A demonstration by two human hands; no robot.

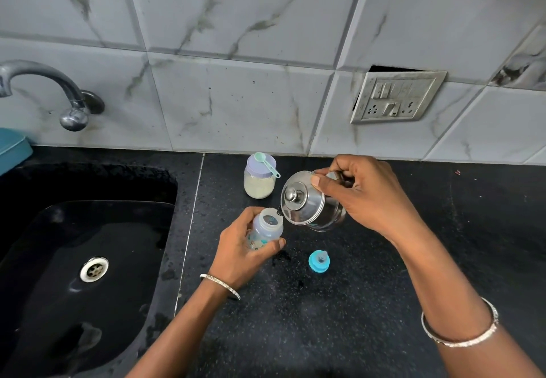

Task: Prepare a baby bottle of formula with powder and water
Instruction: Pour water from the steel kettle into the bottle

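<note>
kettle (pixel 307 201) handle hidden by right hand (pixel 366 197)

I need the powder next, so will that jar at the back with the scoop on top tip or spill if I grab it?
The powder jar looks squat, so unlikely to tip. The loose scoop overhangs its lid and may slide off.

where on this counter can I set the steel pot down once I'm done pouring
Bare counter lies right of the blue teat cap and stretches toward the wall below the socket plate. It is crowded between the powder jar, the bottle in the left hand and the steel pot.
</note>
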